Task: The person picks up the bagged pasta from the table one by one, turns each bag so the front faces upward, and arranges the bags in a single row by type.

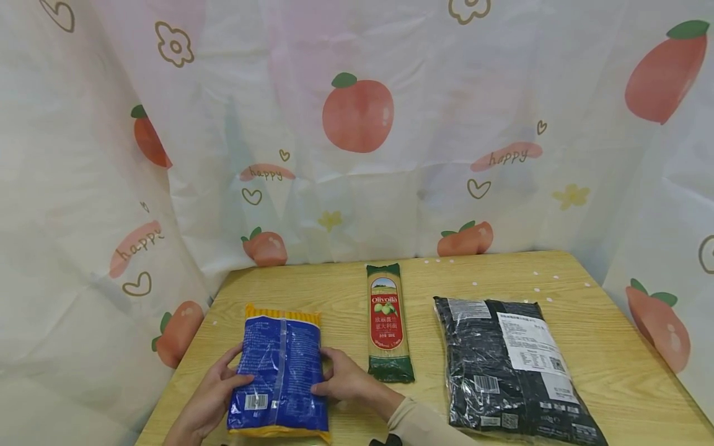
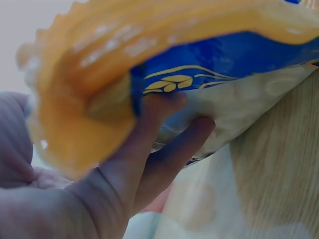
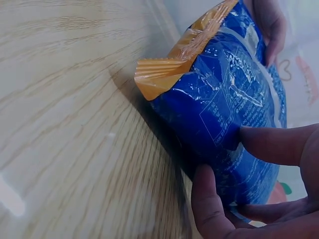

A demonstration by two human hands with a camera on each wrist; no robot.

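Observation:
A plump blue food bag (image 1: 301, 365) with yellow crimped ends is held between both hands at the left of the table, its seam and barcode facing up. My left hand (image 1: 209, 393) grips its left edge, thumb on top. In the left wrist view, the fingers (image 2: 169, 159) reach under the bag, where a wheat drawing and a see-through part with pale contents show. My right hand (image 1: 348, 379) grips the right edge. The right wrist view shows the thumb (image 3: 276, 144) on the printed face and fingers curled at the side, close over the tabletop.
A green-ended spaghetti pack (image 1: 385, 322) lies right of the blue bag. Farther right lies a large black plastic package (image 1: 485, 347) with white labels. The wooden table (image 1: 312, 285) has small white specks near its back right. A fruit-print curtain (image 1: 424, 204) surrounds it.

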